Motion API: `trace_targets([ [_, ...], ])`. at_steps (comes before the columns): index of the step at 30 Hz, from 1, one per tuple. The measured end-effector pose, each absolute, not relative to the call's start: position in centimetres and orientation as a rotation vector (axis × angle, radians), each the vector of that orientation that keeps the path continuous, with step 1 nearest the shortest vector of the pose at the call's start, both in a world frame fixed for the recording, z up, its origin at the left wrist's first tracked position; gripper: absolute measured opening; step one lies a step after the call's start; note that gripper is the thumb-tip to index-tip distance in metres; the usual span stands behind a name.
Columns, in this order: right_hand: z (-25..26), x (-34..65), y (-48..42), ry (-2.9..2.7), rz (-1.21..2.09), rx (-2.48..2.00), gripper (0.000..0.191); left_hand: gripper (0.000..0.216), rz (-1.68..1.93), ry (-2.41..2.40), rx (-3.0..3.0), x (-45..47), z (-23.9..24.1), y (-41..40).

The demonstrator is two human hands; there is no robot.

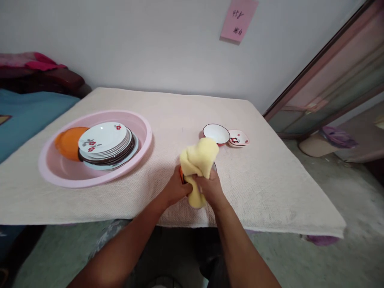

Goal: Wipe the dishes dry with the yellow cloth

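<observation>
Bulging between the two hands, a yellow cloth [200,156] looks soft and plush, folded over itself into a broad lump with a rounded tail. Its long axis runs roughly front to back, lump toward the wall, tail toward the person. It is above the table [279,180], close to the near edge. The left hand [177,188] grips a mostly hidden bowl [181,175] by its orange side; the right hand [211,186] clutches the cloth.

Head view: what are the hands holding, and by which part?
Right hand: yellow cloth, by its middle. Left hand: orange dish, by its left side, mostly hidden.
</observation>
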State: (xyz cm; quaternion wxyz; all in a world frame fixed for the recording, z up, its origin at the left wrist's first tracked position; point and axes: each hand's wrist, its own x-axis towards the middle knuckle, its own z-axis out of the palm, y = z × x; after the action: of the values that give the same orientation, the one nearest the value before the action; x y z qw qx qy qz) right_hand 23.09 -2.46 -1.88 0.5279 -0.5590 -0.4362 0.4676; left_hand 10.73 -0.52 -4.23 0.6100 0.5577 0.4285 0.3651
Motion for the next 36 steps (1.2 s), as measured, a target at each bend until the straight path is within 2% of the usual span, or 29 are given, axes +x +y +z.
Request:
trace_targets([
  [4, -0.6, 23.5, -3.3, -1.448, 1.202, -1.358, 0.01, 0.03, 0.664, 0.959, 1.173, 9.9, -3.5, -0.6],
  [7, -0.2, 24.1, -3.5, -1.81, 0.959, -1.574, 0.005, 0.024, 0.643, 1.03, 1.118, 9.6, -3.1, -0.7],
  [11, -0.6, 24.8, -3.4, -1.939, 0.516, -1.858, 0.019, 0.032, 0.714, 1.025, 1.128, 9.9, -2.7, -0.6],
  [18, -1.4, 24.9, -3.2, -1.817, 0.104, -1.597, 0.026, 0.03, 0.665, 1.099, 1.276, 10.1, -2.2, -0.8],
  [21, -1.7, 24.7, -2.8, -1.883, 0.086, -1.641, 0.035, 0.033, 0.69, 1.193, 1.331, 9.8, -2.4, -0.8],
  [26, -1.8, 24.4, -2.4, -1.884, 0.095, -2.029, 0.037, 0.05, 0.849, 1.272, 1.438, 9.2, -2.6, -0.7],
  [29, -1.9, 24.4, -2.6, -1.913, 0.31, -2.183, 0.032, 0.06, 0.917, 1.267, 1.466, 9.1, -2.8, -0.9],
  [33, -2.3, 24.3, -2.9, -1.858, 0.683, -2.075, 0.019, 0.069, 0.891, 1.206, 1.629, 9.4, -3.3, -1.4],
  [36, -2.3, 24.3, -3.0, -1.7, 0.722, -1.955, 0.02, 0.075, 0.933, 1.187, 1.68, 9.7, -3.4, -1.5],
])
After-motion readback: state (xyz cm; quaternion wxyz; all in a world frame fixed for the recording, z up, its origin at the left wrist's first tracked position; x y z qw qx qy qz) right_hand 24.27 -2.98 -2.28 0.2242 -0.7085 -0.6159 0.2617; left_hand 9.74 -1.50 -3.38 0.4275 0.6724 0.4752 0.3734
